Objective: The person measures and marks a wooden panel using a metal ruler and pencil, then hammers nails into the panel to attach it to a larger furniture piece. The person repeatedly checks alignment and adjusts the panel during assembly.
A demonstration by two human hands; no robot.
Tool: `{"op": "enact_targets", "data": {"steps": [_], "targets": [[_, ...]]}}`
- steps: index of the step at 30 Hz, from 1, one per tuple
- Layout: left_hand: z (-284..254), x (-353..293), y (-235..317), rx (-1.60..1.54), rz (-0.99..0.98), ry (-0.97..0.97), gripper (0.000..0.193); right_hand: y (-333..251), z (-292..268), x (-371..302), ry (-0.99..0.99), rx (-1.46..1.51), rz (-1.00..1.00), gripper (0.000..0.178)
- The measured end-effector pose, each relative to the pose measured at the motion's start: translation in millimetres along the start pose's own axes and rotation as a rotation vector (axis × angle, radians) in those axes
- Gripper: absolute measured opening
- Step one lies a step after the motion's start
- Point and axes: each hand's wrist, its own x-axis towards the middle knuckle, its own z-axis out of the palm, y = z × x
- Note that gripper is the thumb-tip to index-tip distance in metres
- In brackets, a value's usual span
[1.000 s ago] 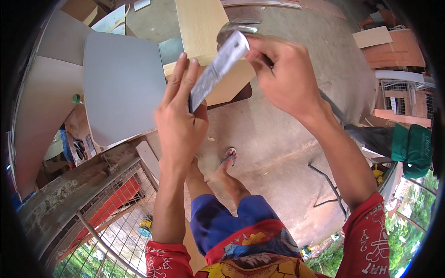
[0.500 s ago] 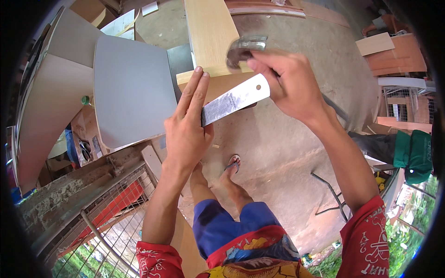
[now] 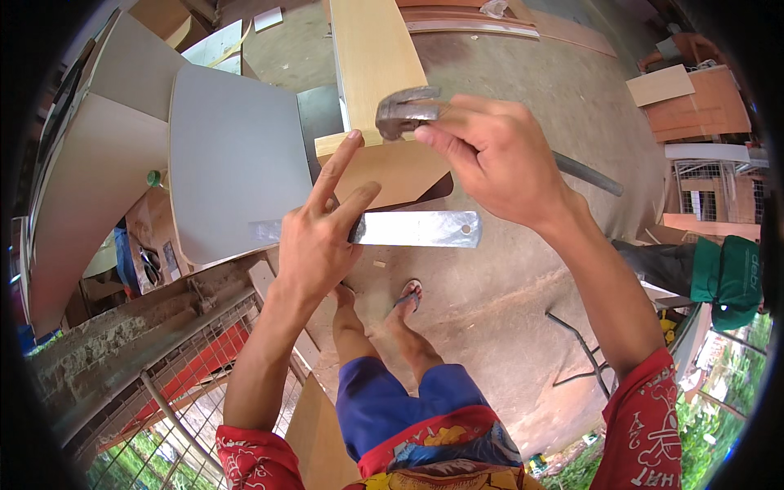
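My right hand [image 3: 506, 155] is wrapped round a claw hammer [image 3: 404, 113], gripping it close under the metal head, with its long grey handle sticking out behind to the right. The hammer head is over the end of a light wood board [image 3: 376, 61]. In my left hand [image 3: 314, 237] is a flat metal ruler-like strip [image 3: 420, 229] with a rounded end and a hole. It is held between the fingers and lies crosswise below the board. My left index finger stretches to the edge strip [image 3: 331, 143] at the board's end. A tan panel [image 3: 392, 171] hangs down from that edge.
A grey panel [image 3: 237, 163] stands at the left, beside larger pale panels [image 3: 90, 163]. Wire mesh [image 3: 192, 367] lies at lower left. A bent metal frame [image 3: 584, 347] rests on the concrete floor at right, near a green cloth item [image 3: 727, 282].
The metal strip has swung from slanting up to nearly level, its free end moving down. The hammer head has shifted left and slightly down. My left middle finger has drawn back from the board edge.
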Motion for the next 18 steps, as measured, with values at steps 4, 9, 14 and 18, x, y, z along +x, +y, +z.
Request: {"op": "enact_targets", "data": {"steps": [4, 9, 14, 18], "targets": [[0, 2, -1, 0.038, 0.018, -0.008, 0.052, -1, -1, -2, 0.009, -0.052, -0.015, 0.019], [-1, 9, 6, 0.079, 0.013, -0.105, 0.05, 9, -13, -21, 0.117, -0.057, 0.06, 0.019], [3, 26, 16, 0.159, 0.083, -0.176, 0.034, 9, -14, -32, 0.157, -0.028, 0.194, 0.019], [4, 26, 17, 0.156, 0.117, -0.187, 0.008, 13, -18, -24, 0.085, -0.08, 0.071, 0.022]]}}
